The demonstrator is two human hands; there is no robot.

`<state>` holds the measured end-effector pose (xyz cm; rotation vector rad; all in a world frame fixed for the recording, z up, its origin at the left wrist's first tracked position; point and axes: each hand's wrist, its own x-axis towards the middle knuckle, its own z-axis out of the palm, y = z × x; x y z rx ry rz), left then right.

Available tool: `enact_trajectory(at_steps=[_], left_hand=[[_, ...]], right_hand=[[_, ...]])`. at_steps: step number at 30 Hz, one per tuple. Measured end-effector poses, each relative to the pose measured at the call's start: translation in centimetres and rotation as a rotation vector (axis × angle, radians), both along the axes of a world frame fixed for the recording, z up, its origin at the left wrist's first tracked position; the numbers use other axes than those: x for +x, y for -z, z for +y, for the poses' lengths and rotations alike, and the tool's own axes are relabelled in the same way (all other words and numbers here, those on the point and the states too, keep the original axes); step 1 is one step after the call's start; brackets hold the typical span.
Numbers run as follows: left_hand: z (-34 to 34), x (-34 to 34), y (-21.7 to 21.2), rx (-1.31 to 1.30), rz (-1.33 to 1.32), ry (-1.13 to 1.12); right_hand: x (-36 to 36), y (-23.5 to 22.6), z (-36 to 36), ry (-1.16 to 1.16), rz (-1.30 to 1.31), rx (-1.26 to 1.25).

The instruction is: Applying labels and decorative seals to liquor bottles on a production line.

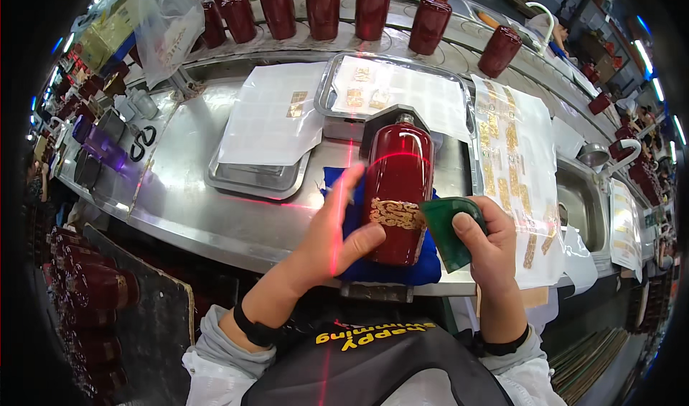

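Closest in, a dark apron bib with yellow lettering (pixel 377 334) hangs between two grey-sleeved forearms, each with a black band at the wrist. The left hand (pixel 334 230) is spread open, fingers straight and apart, its thumb pressed against the lower left flank of a glossy dark red ceramic bottle (pixel 398 190). The bottle lies on its side on a blue cloth pad (pixel 391 268) at the near edge of the stainless steel worktop (pixel 186 169), neck pointing away from the person. A raised gold ornamental label (pixel 397 213) sits across its lower body, and a thin red laser line crosses the bottle's shoulder and runs down over the left hand. The right hand (pixel 488 244) is closed around a green, translucent, rounded plastic scraper (pixel 448 230), whose edge touches the bottle's right side beside the gold label.

Further along the worktop, a shallow steel tray (pixel 255 180) carries a white backing sheet (pixel 276 112) with a few gold stickers. A second steel tray (pixel 324 90) behind the bottle holds another white sheet. To the right, a long clear sheet of gold stickers (pixel 511 162) drapes over the near edge. Along the far edge, a row of upright dark red bottles (pixel 323 7) stands on a conveyor.
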<state>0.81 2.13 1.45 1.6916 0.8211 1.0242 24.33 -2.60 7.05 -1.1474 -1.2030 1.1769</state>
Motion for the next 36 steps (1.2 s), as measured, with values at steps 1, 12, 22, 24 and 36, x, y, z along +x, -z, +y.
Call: enact_trajectory(at_steps=[1, 12, 22, 24, 36], left_hand=[[0.0, 0.0, -0.4, -0.069, -0.127, -0.07], [0.6, -0.1, -6.2, -0.477, -0.373, 0.043], [0.4, -0.5, -6.4, -0.595, -0.327, -0.051], [0.5, -1.2, -6.3, -0.695, -0.488, 0.093], [0.0, 0.1, -4.0, -0.108, 0.128, -0.132]], right_hand=[[0.0, 0.0, 0.0, 0.016, -0.004, 0.003], [1.1, 0.5, -0.5, 0.048, -0.013, 0.009], [1.3, 0.6, -0.5, 0.039, -0.049, 0.05], [1.4, 0.6, -0.5, 0.031, -0.066, 0.041], [1.7, 1.8, -0.7, 0.079, -0.084, 0.076]])
